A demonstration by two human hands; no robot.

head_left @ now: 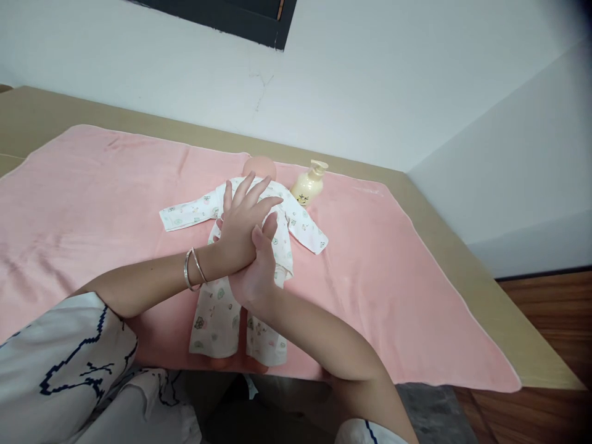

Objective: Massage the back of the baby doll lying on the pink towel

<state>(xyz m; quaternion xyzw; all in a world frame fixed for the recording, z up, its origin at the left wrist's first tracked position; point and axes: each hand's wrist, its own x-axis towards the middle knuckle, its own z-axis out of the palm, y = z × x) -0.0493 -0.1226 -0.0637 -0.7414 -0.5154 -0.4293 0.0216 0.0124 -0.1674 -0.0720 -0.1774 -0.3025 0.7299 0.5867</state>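
My left hand is held palm down with its fingers spread, two silver bangles on its wrist. My right hand wraps round it from below, thumb over its edge and fingertips just showing on the far side. Behind both hands lies a doll in a white printed long-sleeved top and matching trousers. The doll's round, peach-coloured head points away from me; my hands hide much of its chest. A cream pump bottle stands beside the doll's shoulder, apart from my hands.
A pink blanket with some creases covers much of the tan table. White wall rises behind the table, with a dark frame at the top. Brown wooden boards show at the right.
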